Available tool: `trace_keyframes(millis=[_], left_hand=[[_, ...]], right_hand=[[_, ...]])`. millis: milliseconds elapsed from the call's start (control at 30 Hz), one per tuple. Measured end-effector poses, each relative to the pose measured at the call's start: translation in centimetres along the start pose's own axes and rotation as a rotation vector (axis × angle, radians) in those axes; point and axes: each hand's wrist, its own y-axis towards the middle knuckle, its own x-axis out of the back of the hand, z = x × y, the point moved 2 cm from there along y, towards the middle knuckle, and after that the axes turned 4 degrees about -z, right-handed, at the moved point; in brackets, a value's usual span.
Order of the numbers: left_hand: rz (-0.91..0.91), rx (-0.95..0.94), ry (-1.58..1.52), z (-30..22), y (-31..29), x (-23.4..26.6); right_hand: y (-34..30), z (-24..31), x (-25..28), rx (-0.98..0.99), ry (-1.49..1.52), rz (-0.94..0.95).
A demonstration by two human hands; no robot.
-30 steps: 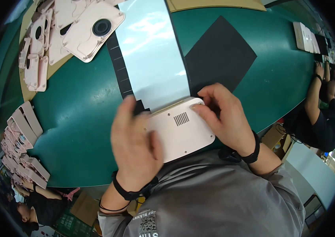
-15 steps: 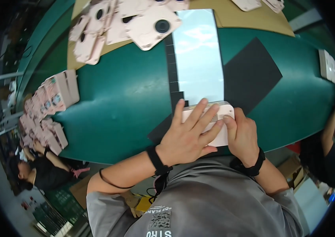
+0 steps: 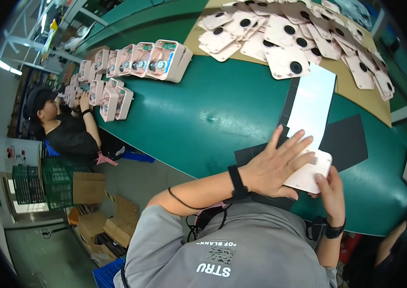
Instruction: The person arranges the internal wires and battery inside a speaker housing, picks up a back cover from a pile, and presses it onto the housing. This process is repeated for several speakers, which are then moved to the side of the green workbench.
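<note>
A pale pink plastic cover with rounded corners (image 3: 308, 175) lies at the table's near edge, below a glossy white-blue strip sheet (image 3: 311, 103) edged in black. My left hand (image 3: 276, 168) rests on the cover's left part, fingers stretched and spread. At the cover's lower right corner, my right hand (image 3: 331, 189) grips the edge, thumb on top and fingers partly hidden beneath. Black sheets (image 3: 345, 144) stick out on both sides of the strip and under the cover.
Several pink covers with round black discs (image 3: 280, 62) are heaped on brown cardboard (image 3: 379, 113) at the far side. Open pink housings with wiring (image 3: 165, 60) stand in rows at the left, where a co-worker (image 3: 69, 120) sits. Another person's arm (image 3: 395, 235) shows at the lower right.
The view has swung left, so the table's things appear farther right. My right hand has moved from the cover's upper right part to its lower right corner; my left hand stays on the cover.
</note>
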Motion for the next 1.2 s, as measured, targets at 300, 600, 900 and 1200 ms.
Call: trace_keyframes(millis=[300,600,900,1200], left_hand=[[-0.879,1.084,0.386,13.6,-19.8,17.3],[-1.573,1.738,-0.329,30.5,-41.0,34.1],[-1.027,1.269,-0.619,36.7,-45.7,41.0],[-0.789,1.337,-0.513,38.7,-44.2,42.4]], right_hand=[[0.5,-8.2,22.2,-0.178,0.355,-0.71],[1.2,-4.3,19.6,-0.055,0.241,-0.697],[3.1,6.1,5.4,0.048,-0.167,-0.185],[6.6,8.4,-0.7,-0.002,-0.27,-0.014]])
